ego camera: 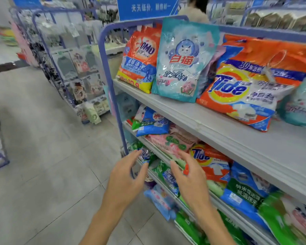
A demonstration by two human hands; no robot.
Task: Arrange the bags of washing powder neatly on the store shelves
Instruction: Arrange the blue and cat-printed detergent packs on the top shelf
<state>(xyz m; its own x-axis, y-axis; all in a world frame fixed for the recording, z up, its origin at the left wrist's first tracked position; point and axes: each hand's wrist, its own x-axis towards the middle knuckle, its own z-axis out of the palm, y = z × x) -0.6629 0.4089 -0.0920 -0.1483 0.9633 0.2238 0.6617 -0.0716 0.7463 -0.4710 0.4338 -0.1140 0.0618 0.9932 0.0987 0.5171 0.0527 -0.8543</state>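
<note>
Bag (162,170) between left grip (125,175) and right grip (190,181)

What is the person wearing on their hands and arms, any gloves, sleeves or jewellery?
No gloves, sleeves or watch show on the left hand or right hand; both forearms are bare. A small red-orange piece sits on a right finger; its nature is unclear.

The single head-worn camera is looking forward and down, facing the shelves (175,110) obliquely from close by their left end, seemingly sitting just above top-shelf level
</note>
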